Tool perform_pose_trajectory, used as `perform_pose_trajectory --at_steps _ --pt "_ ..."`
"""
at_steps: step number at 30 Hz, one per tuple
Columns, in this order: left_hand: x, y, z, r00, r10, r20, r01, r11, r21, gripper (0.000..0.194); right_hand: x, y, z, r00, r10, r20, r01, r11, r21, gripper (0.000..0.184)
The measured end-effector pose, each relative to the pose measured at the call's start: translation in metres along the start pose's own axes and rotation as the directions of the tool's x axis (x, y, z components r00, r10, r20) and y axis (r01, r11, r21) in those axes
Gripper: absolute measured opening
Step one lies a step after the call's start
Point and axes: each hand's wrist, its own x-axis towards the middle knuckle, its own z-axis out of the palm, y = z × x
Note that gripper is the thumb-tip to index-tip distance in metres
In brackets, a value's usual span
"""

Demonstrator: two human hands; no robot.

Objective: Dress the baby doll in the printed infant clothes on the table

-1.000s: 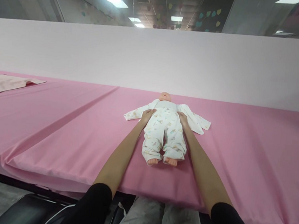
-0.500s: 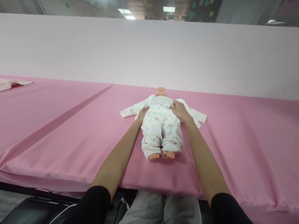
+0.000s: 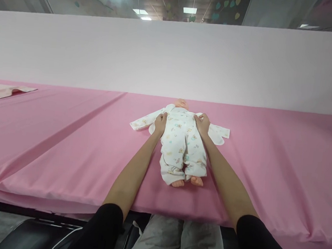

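Observation:
A baby doll [image 3: 181, 103] lies on its back, head toward the wall and bare feet toward me. White printed baby pants [image 3: 179, 141] cover its legs and reach up over its belly to the chest. Under it a white printed baby shirt [image 3: 146, 121] is spread, sleeves out to both sides. My left hand [image 3: 160, 123] is closed on the pants' waist at the left edge. At the right edge, my right hand [image 3: 202, 125] pinches the same waistband. The doll's arms are hidden.
A pink sheet [image 3: 78, 151] with several creases covers the wide table. At the far left lies a pale pink cloth [image 3: 1, 92]. A white wall [image 3: 172, 58] with glass above it stands behind the table. A black chair [image 3: 34, 237] is at the lower left.
The pants' waist has been drawn up toward the doll's chest, covering the pale belly. Both hands rose with it. The doll's legs and feet shifted slightly right and toward me.

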Motion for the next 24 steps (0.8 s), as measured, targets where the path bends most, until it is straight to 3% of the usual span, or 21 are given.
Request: perform_pose_trajectory --at_steps 2,4,7,9,11,16,18,20,22,24 --pt "-0.001 0.002 0.001 0.996 -0.077 0.049 0.082 0.991 -0.106 0.037 0.003 0.003 0.000 0.996 0.088 -0.018 -0.088 0.996 0.024 0.024" --pt "-0.001 0.003 0.003 0.965 -0.215 0.149 0.249 0.930 -0.271 0.030 0.004 0.007 0.002 0.970 0.242 0.031 -0.244 0.962 0.122 0.023" --pt "0.001 0.001 0.003 0.865 -0.348 0.361 0.494 0.711 -0.500 0.029 0.002 0.012 0.005 0.879 0.418 0.229 -0.472 0.831 0.295 0.018" --pt "0.003 -0.003 0.002 0.798 -0.364 0.479 0.598 0.572 -0.562 0.032 -0.001 0.014 0.008 0.836 0.444 0.323 -0.539 0.776 0.328 0.016" --pt "0.004 -0.007 -0.001 0.750 -0.353 0.560 0.657 0.498 -0.566 0.033 -0.003 0.015 0.010 0.819 0.439 0.370 -0.557 0.764 0.326 0.017" --pt "0.002 -0.016 -0.007 0.708 -0.319 0.630 0.684 0.534 -0.497 0.036 -0.006 0.015 0.011 0.744 0.363 0.562 -0.608 0.716 0.342 0.025" --pt "0.003 -0.019 -0.008 0.746 -0.331 0.578 0.633 0.622 -0.461 0.034 -0.007 0.016 0.011 0.747 0.350 0.566 -0.580 0.759 0.295 0.027" --pt "0.006 -0.022 -0.010 0.843 -0.350 0.409 0.504 0.781 -0.370 0.027 -0.008 0.016 0.011 0.792 0.349 0.502 -0.504 0.837 0.214 0.025" --pt "0.009 -0.025 -0.012 0.933 -0.301 0.200 0.336 0.926 -0.173 0.024 -0.008 0.016 0.011 0.839 0.333 0.431 -0.429 0.891 0.145 0.025" --pt "0.011 -0.028 -0.016 0.970 -0.209 0.122 0.207 0.978 0.027 0.030 -0.007 0.016 0.012 0.868 0.307 0.390 -0.374 0.921 0.108 0.027"
